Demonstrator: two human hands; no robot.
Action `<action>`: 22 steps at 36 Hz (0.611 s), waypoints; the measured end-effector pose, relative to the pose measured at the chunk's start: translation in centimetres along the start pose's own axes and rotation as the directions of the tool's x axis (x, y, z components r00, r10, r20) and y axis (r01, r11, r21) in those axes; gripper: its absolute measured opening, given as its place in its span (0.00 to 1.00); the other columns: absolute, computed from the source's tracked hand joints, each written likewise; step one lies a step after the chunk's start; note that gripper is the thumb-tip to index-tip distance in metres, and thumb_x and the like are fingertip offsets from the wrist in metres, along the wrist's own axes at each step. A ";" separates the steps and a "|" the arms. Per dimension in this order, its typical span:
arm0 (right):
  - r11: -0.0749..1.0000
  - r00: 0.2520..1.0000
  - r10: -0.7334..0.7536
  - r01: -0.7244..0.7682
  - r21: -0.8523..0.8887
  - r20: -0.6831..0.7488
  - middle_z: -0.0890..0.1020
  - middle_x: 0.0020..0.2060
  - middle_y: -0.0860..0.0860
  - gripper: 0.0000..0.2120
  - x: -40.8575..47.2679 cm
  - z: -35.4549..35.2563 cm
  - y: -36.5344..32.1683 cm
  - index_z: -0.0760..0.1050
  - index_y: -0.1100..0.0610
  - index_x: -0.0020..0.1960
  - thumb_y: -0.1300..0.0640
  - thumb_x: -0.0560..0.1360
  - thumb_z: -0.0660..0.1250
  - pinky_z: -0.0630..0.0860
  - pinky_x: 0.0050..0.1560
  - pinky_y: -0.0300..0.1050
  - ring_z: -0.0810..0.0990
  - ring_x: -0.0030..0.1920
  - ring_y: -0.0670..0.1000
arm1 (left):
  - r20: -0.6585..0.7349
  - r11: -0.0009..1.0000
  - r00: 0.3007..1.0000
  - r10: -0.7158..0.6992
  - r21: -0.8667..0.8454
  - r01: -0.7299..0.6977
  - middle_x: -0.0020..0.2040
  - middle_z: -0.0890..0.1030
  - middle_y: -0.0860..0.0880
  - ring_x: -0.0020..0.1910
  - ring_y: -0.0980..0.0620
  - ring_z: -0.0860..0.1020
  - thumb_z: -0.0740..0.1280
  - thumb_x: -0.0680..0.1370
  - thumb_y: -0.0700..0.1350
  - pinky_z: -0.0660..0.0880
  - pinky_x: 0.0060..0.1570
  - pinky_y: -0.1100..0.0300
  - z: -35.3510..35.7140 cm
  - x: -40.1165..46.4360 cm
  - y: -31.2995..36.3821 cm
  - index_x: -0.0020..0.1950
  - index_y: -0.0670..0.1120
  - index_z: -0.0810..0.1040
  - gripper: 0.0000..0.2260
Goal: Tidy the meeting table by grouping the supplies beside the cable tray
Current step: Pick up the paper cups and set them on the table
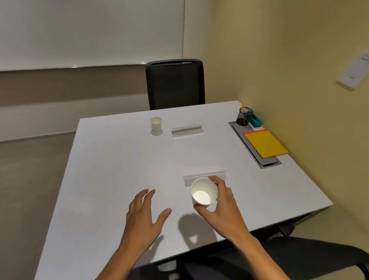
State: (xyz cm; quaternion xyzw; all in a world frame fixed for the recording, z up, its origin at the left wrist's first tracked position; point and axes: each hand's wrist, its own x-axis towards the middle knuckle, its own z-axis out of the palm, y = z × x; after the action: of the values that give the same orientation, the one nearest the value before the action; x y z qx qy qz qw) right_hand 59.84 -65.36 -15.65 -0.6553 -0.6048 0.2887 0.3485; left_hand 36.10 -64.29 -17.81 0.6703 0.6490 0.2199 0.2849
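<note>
My right hand (221,206) grips an empty white paper cup (203,192) lifted above the white table (116,158), its mouth tilted toward me. My left hand (144,216) hovers over the table to the cup's left, fingers spread and holding nothing. A second white paper cup (155,123) stands upright at the far side. A clear name holder (187,130) lies beside it, and another (205,175) lies just beyond my right hand. The grey cable tray (268,161) is set into the table's right side, with a yellow notepad (265,145) lying on it.
A black mesh pen cup (245,116) and a teal object (255,121) stand at the tray's far end. A black chair (175,84) faces the table's far edge; another chair (300,261) is at the near right. The yellow wall runs close along the right.
</note>
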 end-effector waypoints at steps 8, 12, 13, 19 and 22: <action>0.990 0.992 0.030 -0.012 -0.140 0.126 0.72 0.68 0.40 0.38 4.3 4.0 2.7 0.58 0.43 0.76 0.40 0.72 0.71 0.76 0.60 0.49 0.73 0.65 0.48 | 0.053 0.954 0.997 0.055 0.293 -0.068 0.78 0.31 0.54 0.78 0.49 0.31 0.48 0.73 0.74 0.42 0.77 0.48 1.7 3.2 -2.6 0.79 0.56 0.34 0.42; 0.981 0.982 0.116 -0.090 -0.171 0.151 0.72 0.67 0.43 0.37 6.5 6.7 3.9 0.58 0.45 0.75 0.42 0.72 0.72 0.77 0.58 0.50 0.74 0.65 0.49 | 0.115 0.912 0.991 0.070 0.395 -0.110 0.74 0.23 0.53 0.76 0.45 0.27 0.48 0.75 0.73 0.37 0.77 0.46 2.0 5.7 -3.5 0.74 0.56 0.26 0.42; 0.976 0.977 0.145 -0.115 -0.183 0.156 0.73 0.66 0.43 0.37 7.0 7.4 4.2 0.58 0.45 0.74 0.43 0.71 0.72 0.77 0.57 0.50 0.75 0.64 0.50 | 0.132 0.911 0.990 0.059 0.399 -0.107 0.74 0.23 0.52 0.76 0.45 0.26 0.47 0.75 0.74 0.37 0.77 0.45 2.1 6.4 -3.7 0.72 0.57 0.23 0.41; 0.929 0.939 0.285 -0.222 -0.295 0.192 0.72 0.66 0.44 0.37 9.3 11.6 6.5 0.57 0.47 0.75 0.45 0.72 0.71 0.77 0.54 0.51 0.74 0.64 0.51 | 0.201 0.915 0.975 0.092 0.369 -0.163 0.80 0.38 0.46 0.80 0.40 0.40 0.48 0.75 0.73 0.45 0.77 0.44 2.4 10.3 -4.7 0.80 0.51 0.40 0.42; 0.907 0.917 0.341 -0.263 -0.328 0.207 0.71 0.68 0.44 0.39 10.2 13.3 7.2 0.57 0.48 0.76 0.45 0.71 0.71 0.76 0.55 0.50 0.73 0.66 0.51 | 0.133 0.918 0.969 0.208 0.315 -0.240 0.77 0.65 0.39 0.75 0.32 0.63 0.68 0.71 0.65 0.65 0.69 0.37 2.8 11.9 -5.8 0.75 0.41 0.68 0.40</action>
State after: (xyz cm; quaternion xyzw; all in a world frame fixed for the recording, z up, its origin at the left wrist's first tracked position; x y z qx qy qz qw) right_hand 54.54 -54.01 -28.88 -0.7426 -0.5715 0.3296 0.1157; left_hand 34.33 -52.76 -24.67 0.7880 0.5809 0.1070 0.1734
